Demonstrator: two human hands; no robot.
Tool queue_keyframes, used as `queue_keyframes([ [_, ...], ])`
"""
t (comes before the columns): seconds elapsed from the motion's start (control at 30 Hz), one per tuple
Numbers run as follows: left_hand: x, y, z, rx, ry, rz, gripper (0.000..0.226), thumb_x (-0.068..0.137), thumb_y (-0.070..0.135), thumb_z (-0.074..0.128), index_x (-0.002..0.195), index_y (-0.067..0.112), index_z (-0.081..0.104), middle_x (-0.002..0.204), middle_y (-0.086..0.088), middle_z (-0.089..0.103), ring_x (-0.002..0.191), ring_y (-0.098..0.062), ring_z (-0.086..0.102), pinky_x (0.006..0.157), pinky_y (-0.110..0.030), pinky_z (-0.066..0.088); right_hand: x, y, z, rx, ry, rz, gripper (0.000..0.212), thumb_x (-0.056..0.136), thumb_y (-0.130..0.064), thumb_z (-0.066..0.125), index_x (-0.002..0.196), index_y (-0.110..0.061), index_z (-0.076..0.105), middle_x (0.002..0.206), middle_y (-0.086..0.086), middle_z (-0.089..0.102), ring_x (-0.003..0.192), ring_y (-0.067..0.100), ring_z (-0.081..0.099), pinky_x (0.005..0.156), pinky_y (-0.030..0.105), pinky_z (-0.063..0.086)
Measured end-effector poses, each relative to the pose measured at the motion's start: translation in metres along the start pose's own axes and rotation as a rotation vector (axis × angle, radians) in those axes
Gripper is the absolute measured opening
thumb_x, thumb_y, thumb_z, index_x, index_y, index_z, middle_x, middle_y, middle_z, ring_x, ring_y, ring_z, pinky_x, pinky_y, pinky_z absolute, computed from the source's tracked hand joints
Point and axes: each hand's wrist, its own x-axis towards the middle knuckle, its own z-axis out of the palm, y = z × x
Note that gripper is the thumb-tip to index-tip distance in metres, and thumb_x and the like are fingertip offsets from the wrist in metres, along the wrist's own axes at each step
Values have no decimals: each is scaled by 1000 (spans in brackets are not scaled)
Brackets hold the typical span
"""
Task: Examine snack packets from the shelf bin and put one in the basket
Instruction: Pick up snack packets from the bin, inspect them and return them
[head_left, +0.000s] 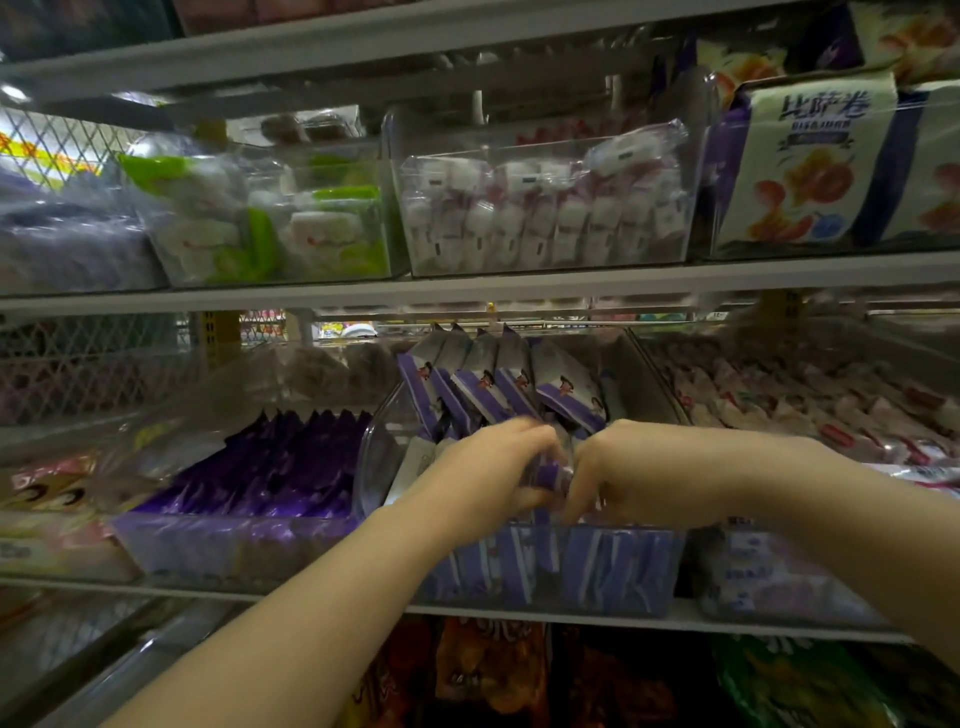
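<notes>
One head-worn camera faces forward and slightly down, close to the shelf (519, 283) bins.

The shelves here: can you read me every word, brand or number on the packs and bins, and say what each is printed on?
"比萨卷": large dark letters on the white and purple snack bag on the upper shelf, at right.
Smaller lines beneath that title on the same bag: too blurred to read.
Purple and silver packets in the clear bin: a small figure shows, any print is unreadable.
Packs in the other bins: blurred, nothing legible.
</notes>
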Motion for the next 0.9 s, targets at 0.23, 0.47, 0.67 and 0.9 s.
queue_keyframes([
  [0.23,-17,-9,-5,-152,-176,-25,22,95,48,53,110,37,65,98,20,65,88,10,57,71,-16,46,6,4,-6,-7,-128,-46,43,91,-6,51,119,-35,66,75,-21,51,67,1,49,62,13,35],
  [0.47,-24,-8,-2,-150,-170,-56,28,102,42,38,116,34,62,101,7,69,90,-12,63,80,-45,53,9,5,6,-55,60,-100,25,93,-20,61,113,-33,69,91,-23,42,81,-2,44,64,8,35],
  [0.67,-25,-9,0,-185,-157,-87,29,103,38,37,118,34,62,105,10,68,95,-9,62,85,-42,52,3,11,7,109,395,15,15,95,-16,57,103,-22,68,103,-10,50,90,1,48,83,13,40],
  [0.9,-26,-8,-1,-268,-132,-121,31,103,40,37,122,37,62,115,15,67,104,-4,60,92,-38,50,-1,20,-10,567,728,100,18,100,-12,44,88,-22,54,81,13,64,60,23,58,57,35,57],
])
